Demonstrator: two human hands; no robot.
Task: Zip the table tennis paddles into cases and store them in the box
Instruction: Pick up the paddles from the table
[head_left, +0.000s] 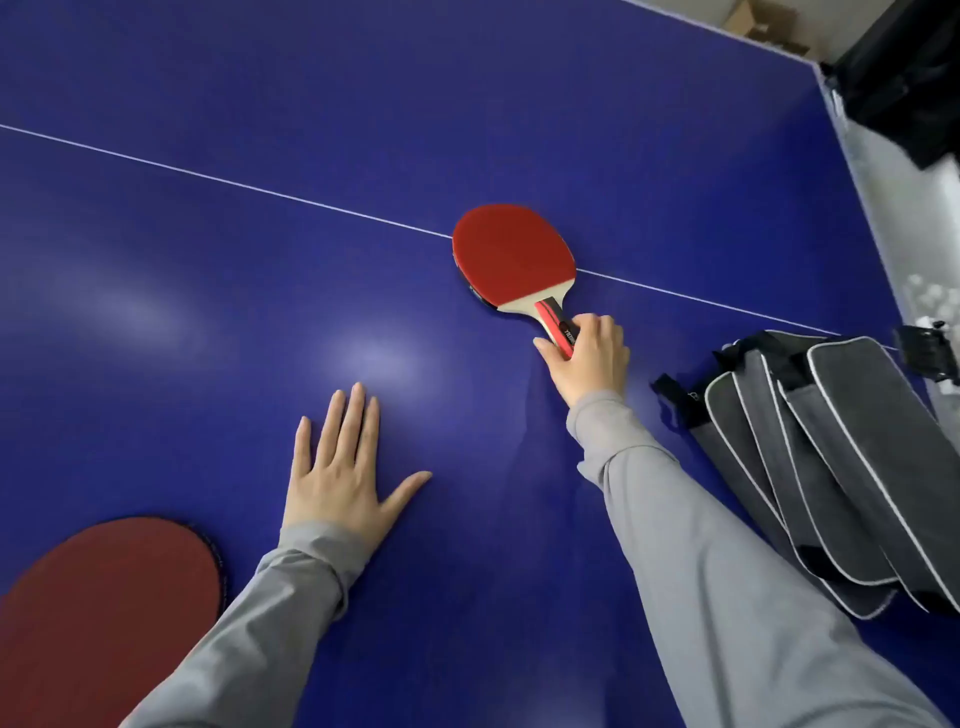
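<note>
Red rubber covers the upturned face of the paddle (513, 253), which lies on the blue table (208, 260) across its thin white centre line (223, 179); a pale wooden neck leads to a red-and-black handle. A dark edge peeks out beneath the blade, perhaps a second paddle, though I cannot tell. The right hand (589, 358) is closed around the handle's end. The left hand (340, 467) lies flat and open on the table, fingers spread, holding nothing. A second paddle (98, 613) with darker red rubber sits at the near left, just beside the left sleeve. At the right, a fanned stack of grey cases (831, 467) with white piping rests near the right forearm.
</note>
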